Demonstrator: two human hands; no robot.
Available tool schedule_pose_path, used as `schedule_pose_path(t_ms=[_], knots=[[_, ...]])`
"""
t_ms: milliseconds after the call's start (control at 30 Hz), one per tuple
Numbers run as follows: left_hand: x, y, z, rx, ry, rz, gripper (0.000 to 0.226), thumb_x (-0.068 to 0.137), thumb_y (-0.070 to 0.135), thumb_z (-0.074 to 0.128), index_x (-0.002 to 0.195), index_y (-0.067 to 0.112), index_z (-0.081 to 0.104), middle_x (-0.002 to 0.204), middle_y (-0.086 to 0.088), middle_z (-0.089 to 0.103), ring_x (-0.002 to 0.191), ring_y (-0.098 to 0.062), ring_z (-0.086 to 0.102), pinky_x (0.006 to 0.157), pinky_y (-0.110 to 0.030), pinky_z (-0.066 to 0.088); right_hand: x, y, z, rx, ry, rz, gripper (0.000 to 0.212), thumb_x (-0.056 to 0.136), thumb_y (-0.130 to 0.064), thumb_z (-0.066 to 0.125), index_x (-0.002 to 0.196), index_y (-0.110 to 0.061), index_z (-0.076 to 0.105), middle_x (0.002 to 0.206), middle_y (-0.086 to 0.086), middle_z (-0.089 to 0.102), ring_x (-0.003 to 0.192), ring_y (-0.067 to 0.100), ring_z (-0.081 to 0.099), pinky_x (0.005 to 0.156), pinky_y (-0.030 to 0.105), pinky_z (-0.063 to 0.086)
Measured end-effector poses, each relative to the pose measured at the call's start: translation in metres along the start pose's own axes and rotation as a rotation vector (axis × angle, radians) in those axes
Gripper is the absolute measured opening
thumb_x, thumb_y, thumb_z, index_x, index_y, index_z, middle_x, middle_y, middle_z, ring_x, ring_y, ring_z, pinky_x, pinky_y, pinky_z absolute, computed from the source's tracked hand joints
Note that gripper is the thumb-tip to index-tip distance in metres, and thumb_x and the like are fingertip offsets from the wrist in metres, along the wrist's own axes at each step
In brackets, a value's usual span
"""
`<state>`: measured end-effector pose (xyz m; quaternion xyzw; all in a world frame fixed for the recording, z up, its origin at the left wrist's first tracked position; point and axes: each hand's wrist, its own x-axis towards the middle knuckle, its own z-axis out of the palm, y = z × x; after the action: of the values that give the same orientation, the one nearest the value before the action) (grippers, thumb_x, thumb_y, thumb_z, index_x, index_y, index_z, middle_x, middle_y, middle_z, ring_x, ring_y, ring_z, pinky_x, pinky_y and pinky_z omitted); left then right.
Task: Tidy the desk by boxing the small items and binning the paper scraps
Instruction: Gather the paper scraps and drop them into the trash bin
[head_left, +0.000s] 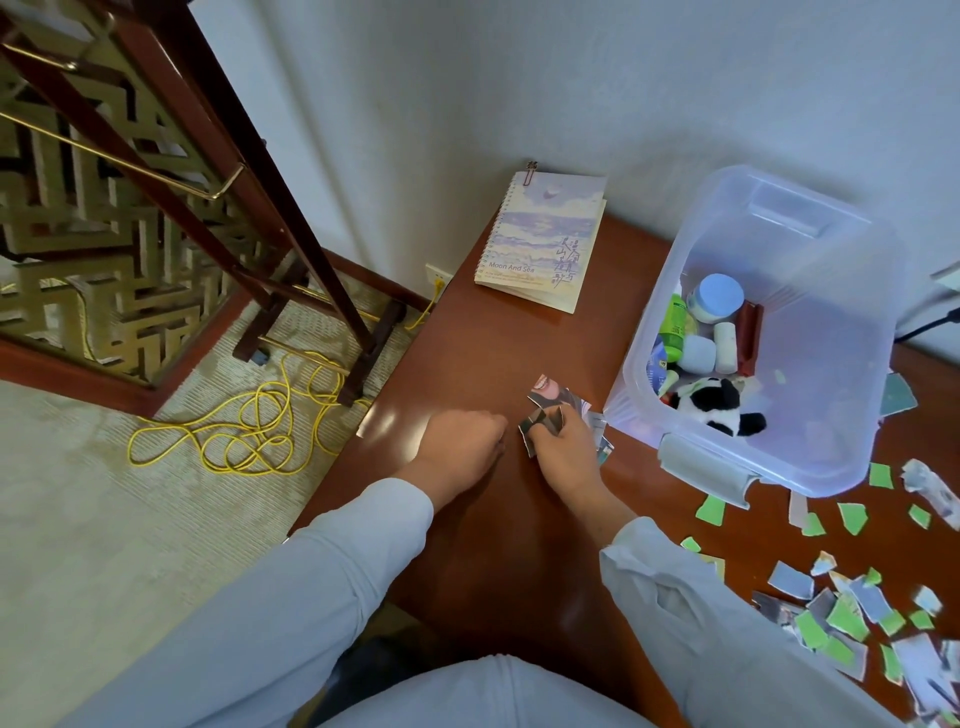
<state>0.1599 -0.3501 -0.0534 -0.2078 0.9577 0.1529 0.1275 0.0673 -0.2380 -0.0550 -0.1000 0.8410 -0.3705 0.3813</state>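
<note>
While torn paper scraps (550, 402) are held tight in the right hand (563, 452), more beside it must be gathered by the closed, empty-looking left hand (460, 441).

Red-brown desk (467, 353), green & grey scraps (852, 613), black-white panda (719, 402) — lilac notebook (543, 239)

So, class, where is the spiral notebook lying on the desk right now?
In the head view, the spiral notebook lies at the desk's far edge by the wall, left of the clear plastic box.
</note>
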Motion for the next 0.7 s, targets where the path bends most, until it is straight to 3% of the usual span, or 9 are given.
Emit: schedule_pose_path(t_ms=[133,200,333,433,533,700], knots=[[-0.008,0.0,0.004,-0.201,-0.058,-0.132,0.013,0.096,0.03,0.046,0.099,0.024,0.056,0.095,0.001,0.065,0.093,-0.025,0.061,0.071,-0.031,0.043,-0.003,0.001,0.0,0.093,-0.004,0.059,0.004,0.093,-0.019,0.051,0.093,-0.02,0.054,0.079,0.001,0.057,0.069,0.012,0.051,0.058,0.024,0.037],[-0.016,-0.001,0.004,-0.429,-0.05,-0.28,0.011,0.096,0.032,0.047,0.096,0.025,0.055,0.085,0.007,0.06,0.089,-0.021,0.06,0.07,-0.029,0.042,-0.007,-0.001,0.0,0.192,-0.026,0.088,0.007,0.091,-0.015,0.051,0.088,-0.021,0.052,0.07,0.0,0.052,0.058,0.012,0.046,0.052,0.025,0.036],[-0.035,-0.003,0.002,-0.985,0.08,-0.541,0.008,0.093,0.027,0.055,0.085,0.025,0.056,0.083,0.011,0.056,0.081,-0.008,0.052,0.074,-0.026,0.037,-0.024,-0.01,0.006,0.395,-0.151,0.109,0.013,0.091,-0.002,0.045,0.09,-0.013,0.05,0.061,0.003,0.045,0.045,0.013,0.034,0.038,0.02,0.026],[-0.056,-0.012,0.001,-1.311,0.11,-0.665,0.011,0.093,0.025,0.056,0.082,0.025,0.058,0.065,0.004,0.049,0.056,-0.012,0.045,0.055,-0.025,0.037,-0.036,-0.016,0.022,0.443,-0.248,0.111,0.012,0.092,-0.001,0.047,0.093,-0.012,0.052,0.059,0.006,0.049,0.044,0.015,0.039,0.041,0.023,0.028],[-0.086,-0.024,0.001,-1.556,0.181,-0.734,0.01,0.097,0.016,0.051,0.088,0.016,0.056,0.056,0.004,0.041,0.041,-0.007,0.033,0.037,-0.017,0.026,-0.05,-0.022,0.045,0.424,-0.344,0.109,0.012,0.094,-0.002,0.047,0.096,-0.011,0.055,0.059,0.009,0.055,0.046,0.019,0.044,0.045,0.029,0.034],[-0.15,-0.054,0.011,-1.623,0.323,-0.843,0.008,0.097,0.019,0.051,0.095,0.016,0.058,0.055,0.007,0.043,0.043,-0.006,0.034,0.041,-0.019,0.026,-0.081,-0.035,0.098,0.392,-0.535,0.138,0.011,0.097,0.0,0.046,0.1,-0.007,0.053,0.072,0.013,0.06,0.048,0.016,0.054,0.04,0.022,0.044]])
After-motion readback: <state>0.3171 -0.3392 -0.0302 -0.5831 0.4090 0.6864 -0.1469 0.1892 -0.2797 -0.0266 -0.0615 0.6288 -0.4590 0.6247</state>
